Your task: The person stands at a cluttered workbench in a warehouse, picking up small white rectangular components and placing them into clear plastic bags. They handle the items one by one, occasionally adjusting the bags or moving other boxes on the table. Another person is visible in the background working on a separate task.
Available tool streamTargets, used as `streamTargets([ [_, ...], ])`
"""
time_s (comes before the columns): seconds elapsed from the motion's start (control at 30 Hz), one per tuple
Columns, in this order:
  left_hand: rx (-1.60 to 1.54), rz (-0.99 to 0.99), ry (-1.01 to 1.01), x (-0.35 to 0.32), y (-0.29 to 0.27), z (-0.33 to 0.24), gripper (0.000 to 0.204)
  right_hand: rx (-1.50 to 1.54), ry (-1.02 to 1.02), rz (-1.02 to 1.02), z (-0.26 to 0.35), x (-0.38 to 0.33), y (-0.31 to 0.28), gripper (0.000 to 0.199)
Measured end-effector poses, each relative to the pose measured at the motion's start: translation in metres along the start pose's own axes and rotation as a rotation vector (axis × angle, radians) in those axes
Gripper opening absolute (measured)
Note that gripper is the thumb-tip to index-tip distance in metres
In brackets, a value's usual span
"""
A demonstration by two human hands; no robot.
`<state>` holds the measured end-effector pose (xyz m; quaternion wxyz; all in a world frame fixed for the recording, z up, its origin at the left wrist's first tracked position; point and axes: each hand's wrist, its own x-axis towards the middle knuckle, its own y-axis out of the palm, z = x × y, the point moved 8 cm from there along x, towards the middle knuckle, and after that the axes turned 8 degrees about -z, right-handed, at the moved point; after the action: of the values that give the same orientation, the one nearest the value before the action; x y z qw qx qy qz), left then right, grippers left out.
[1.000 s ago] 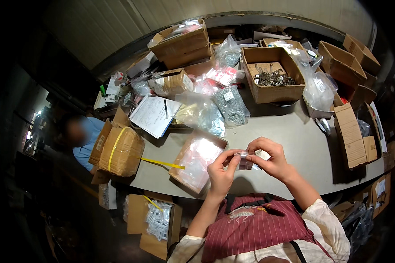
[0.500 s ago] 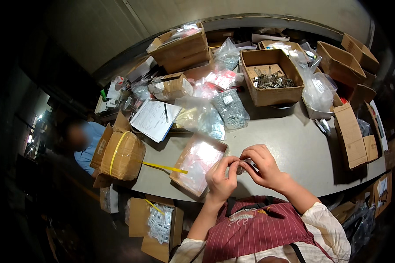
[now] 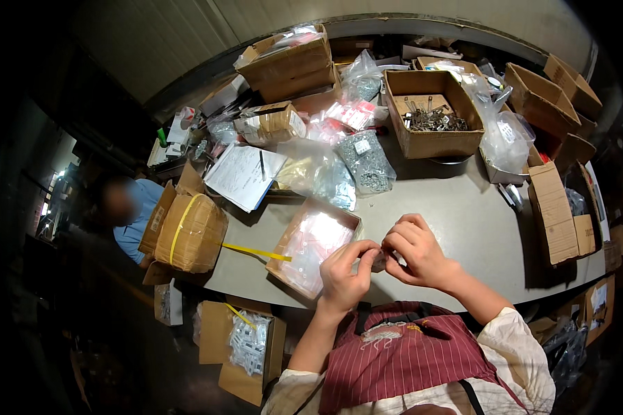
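A small, clear plastic bag [image 3: 378, 263] is pinched by the left hand [image 3: 345, 277] and right hand [image 3: 418, 257] above the grey table [image 3: 488, 238] — likely light, limp and slippery, best held by its edges.

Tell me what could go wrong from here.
The small clear item, mostly hidden between the fingertips of the left hand and right hand, might slip if either pinch loosens. The yellow strap crosses the shallow box's rim and could snag. That box sits near the front edge of the table, beside the left hand, so a bump might shift it.
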<state>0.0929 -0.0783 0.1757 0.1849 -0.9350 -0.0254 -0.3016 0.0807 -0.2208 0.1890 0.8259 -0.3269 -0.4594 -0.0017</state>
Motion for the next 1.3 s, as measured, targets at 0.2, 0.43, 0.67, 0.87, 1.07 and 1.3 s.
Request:
streamTargets([
  [0.2, -0.120, 0.023, -0.256, -0.006, 0.001, 0.018, 0.008, -0.035, 0.003, -0.075, -0.006, -0.005, 0.003, 0.032],
  [0.43, -0.107, 0.023, -0.222, -0.004, 0.000, 0.014, 0.006, -0.078, -0.054, -0.076, 0.004, -0.001, 0.006, 0.025],
  [0.67, 0.041, 0.017, 0.047, 0.006, -0.002, -0.013, 0.006, 0.014, -0.017, -0.061, 0.003, 0.005, -0.004, 0.024],
  [0.87, -0.035, -0.042, -0.053, 0.006, -0.005, -0.004, 0.005, -0.003, 0.012, -0.080, -0.004, -0.002, -0.011, 0.022],
  [1.07, -0.062, -0.087, -0.122, 0.003, -0.008, 0.000, 0.005, -0.035, 0.097, -0.112, -0.010, -0.009, -0.013, 0.023],
  [1.3, 0.002, -0.066, 0.013, 0.005, -0.005, -0.021, 0.003, 0.097, 0.093, -0.097, -0.003, 0.001, -0.008, 0.019],
])
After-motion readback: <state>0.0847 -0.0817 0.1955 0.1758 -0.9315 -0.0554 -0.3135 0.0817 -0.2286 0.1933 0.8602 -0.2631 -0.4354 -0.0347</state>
